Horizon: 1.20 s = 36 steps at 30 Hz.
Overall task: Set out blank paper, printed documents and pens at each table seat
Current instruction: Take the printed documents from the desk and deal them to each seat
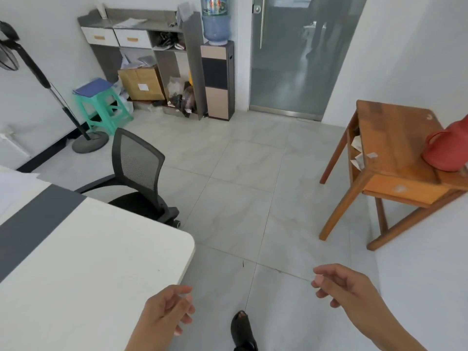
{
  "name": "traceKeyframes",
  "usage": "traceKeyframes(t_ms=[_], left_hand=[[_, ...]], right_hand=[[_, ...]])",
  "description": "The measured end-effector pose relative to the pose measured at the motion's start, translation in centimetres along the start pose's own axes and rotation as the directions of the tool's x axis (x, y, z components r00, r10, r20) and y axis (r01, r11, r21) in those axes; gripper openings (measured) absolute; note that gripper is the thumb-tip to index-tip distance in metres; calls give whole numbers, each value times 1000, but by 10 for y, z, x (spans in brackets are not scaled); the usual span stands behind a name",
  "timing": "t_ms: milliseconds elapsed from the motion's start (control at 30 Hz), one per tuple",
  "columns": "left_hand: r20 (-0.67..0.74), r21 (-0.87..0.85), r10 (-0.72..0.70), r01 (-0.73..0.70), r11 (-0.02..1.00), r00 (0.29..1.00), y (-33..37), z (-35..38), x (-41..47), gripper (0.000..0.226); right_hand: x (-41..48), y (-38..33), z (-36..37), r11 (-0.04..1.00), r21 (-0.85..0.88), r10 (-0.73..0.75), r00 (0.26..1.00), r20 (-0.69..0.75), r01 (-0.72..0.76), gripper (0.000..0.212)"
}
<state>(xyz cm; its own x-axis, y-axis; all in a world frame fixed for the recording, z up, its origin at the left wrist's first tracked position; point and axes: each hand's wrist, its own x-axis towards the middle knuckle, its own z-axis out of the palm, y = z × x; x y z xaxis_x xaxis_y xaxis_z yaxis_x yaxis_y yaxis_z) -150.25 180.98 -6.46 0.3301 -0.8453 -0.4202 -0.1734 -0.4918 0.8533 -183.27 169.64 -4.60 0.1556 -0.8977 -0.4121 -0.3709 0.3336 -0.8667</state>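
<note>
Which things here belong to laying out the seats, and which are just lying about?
For the job: white table, paper at its far end, office chair, left hand and right hand, both empty.
Lying about: red jug on the wooden table, water cooler, green stool, fan, cardboard box.

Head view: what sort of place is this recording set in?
Most likely a small office or meeting room: a white table with a grey stripe, a black mesh office chair beside it, and a water dispenser next to a cluttered shelf unit by a frosted glass door.
</note>
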Motion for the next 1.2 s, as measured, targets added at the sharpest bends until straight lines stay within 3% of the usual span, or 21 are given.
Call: traceKeyframes(t_ms=[300,500,700,933,1200], left_hand=[[56,-26,115,-114,993,992,151,-22,194,16],[23,13,51,-52,999,998,187,-43,321,16],[-105,-66,-32,25,997,994,241,-78,445,17],[-294,-208,-125,64,976,948,280,-130,550,16],[-386,-268,-205,103,958,899,281,-235,703,15]], right_hand=[[176,-112,-6,999,7,-32,998,-49,32,13],[326,-161,2,1000,-5,-20,1000,-23,20,13],[494,-253,27,995,-29,-88,990,112,92,11],[663,-389,98,970,-105,-170,921,351,219,11],[823,-477,217,956,-153,-167,891,423,252,12]])
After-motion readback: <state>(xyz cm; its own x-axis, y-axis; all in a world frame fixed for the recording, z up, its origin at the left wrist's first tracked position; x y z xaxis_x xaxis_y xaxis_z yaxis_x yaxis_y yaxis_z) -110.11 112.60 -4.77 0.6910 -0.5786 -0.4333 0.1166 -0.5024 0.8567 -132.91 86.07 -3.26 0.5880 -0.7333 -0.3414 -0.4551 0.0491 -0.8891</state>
